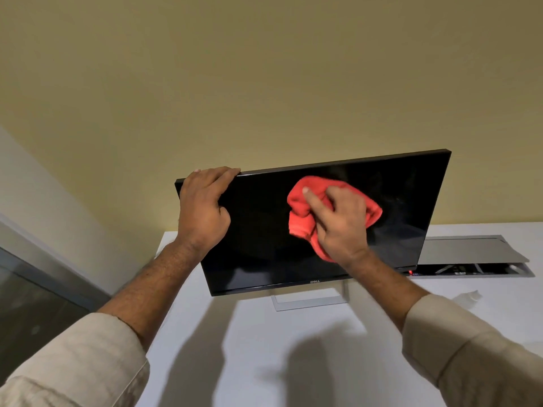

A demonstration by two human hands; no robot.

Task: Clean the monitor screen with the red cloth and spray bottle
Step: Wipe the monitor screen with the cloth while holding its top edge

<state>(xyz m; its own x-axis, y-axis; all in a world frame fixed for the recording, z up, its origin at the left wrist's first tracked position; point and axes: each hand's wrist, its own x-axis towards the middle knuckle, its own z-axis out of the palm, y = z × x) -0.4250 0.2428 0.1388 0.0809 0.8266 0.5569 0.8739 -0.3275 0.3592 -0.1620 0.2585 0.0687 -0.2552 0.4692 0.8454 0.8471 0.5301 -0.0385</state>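
A black monitor (258, 230) with a dark screen stands on a white desk (264, 348), tilted so its right side sits higher. My left hand (202, 210) grips the monitor's top left corner, fingers over the top edge. My right hand (338, 221) presses a bunched red cloth (302, 218) flat against the middle of the screen, fingers spread over it. No spray bottle is in view.
The monitor's silver stand (308, 301) rests on the desk under the screen. An open grey cable hatch (470, 257) lies in the desk behind the monitor's right side. A yellow wall (264, 83) rises behind. A dark glass panel (35, 312) runs along the left.
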